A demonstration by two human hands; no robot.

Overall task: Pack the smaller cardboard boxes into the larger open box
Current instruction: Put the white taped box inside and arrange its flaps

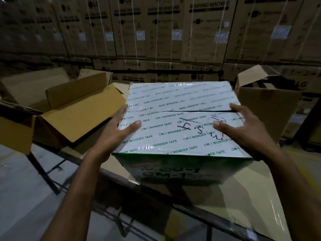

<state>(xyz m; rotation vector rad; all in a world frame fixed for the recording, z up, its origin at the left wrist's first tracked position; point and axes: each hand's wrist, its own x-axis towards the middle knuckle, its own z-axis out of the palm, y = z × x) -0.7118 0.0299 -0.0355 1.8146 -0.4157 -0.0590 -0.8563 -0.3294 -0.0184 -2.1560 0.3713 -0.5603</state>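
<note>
Gripping a glossy tape-wrapped box (180,105) at its side edges with left hand (121,132) and right hand (243,126) spread wide, thumbs flat on top; held over smooth flat cardboard (243,197), right of the open corrugated carton (78,108).

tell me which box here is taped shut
The white tape-covered box, held by the left hand and right hand; the brown box at left and brown box at right stand open.
</note>
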